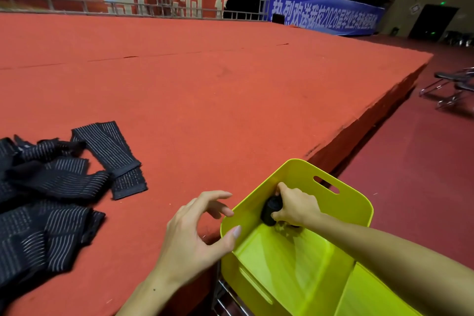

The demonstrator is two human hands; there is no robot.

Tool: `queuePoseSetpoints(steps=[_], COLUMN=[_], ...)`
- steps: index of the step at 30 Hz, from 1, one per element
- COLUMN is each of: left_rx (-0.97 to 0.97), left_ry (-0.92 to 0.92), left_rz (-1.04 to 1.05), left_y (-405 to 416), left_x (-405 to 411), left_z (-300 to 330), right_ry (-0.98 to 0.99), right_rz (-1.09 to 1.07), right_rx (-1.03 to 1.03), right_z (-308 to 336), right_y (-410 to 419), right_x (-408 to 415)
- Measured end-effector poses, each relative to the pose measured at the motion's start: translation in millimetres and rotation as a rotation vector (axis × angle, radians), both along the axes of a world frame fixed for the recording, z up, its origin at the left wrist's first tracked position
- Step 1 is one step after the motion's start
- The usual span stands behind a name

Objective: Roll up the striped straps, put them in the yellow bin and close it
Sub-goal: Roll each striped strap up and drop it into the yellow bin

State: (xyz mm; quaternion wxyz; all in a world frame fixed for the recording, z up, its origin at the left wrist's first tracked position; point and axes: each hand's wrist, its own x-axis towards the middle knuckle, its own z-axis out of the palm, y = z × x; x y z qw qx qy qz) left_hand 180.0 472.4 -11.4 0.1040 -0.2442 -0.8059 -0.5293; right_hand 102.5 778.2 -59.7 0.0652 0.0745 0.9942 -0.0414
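Black rolled strap (271,209) upright in right hand (297,206); inside yellow bin (295,272).

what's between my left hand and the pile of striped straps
Only bare red carpet in the head view. The left hand hovers open by the yellow bin's rim; the loose straps lie apart, further left.

straps (59,187) left, bin (295,264) right

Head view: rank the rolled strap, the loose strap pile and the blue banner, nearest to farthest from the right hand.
1. Rolled strap: gripped in the right hand, inside the yellow bin.
2. Loose strap pile: left, on the red carpet.
3. Blue banner: far back wall.
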Motion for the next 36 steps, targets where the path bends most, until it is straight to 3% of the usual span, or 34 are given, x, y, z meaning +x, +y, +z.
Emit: queuePoseSetpoints(steps=[11,17,24,36], left_rx=[-0.024,0.023,0.080,0.095], left_ry=[0.007,0.043,0.088,0.039], left_rz=[0.050,0.065,0.129,0.541], left_y=[-30,-42,-95,-301], left_x=[7,14,36,113], left_z=[22,49,81,63], right_ry=[0.096,0.360,0.532,0.321], right_rz=[-0.008,-0.029,0.257,0.664], right_rx=[-0.018,-0.327,-0.708,-0.969], right_z=[24,88,154,138], right_y=[2,-27,-134,-360], right_x=[16,60,104,102])
